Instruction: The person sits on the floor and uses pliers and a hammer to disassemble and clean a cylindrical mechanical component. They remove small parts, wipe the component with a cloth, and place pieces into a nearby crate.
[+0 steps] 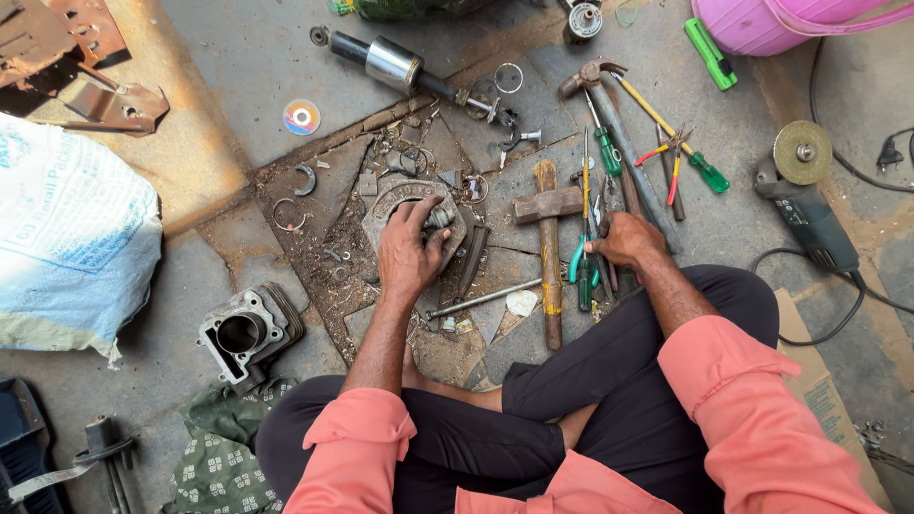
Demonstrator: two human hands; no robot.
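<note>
Sitting cross-legged on the cracked concrete floor (pixel 238 86), the person presses the left hand (pixel 407 249) down on a small dark metal part (pixel 440 217), fingers curled closed over it, on top of a round grey metal plate (pixel 392 195) in the centre of the frame. The right hand (pixel 624 238) rests on a heap of hand tools in the centre right; whether it grips any of them I cannot tell. Around this hand lie two green-handled screwdrivers (pixel 709 173), one pair of green-handled pliers (pixel 583 271) and one wooden-handled hammer (pixel 549 252), which lies between both hands. One thin steel rod (pixel 481 299) lies below the plate. At the upper middle is one shock absorber (pixel 395 62), at the right edge one angle grinder (pixel 804 205), at the lower left one engine cylinder (pixel 246 333), and at the left edge one white sack (pixel 71 238). One shiny disc (pixel 301 117) lies at the upper left.
</note>
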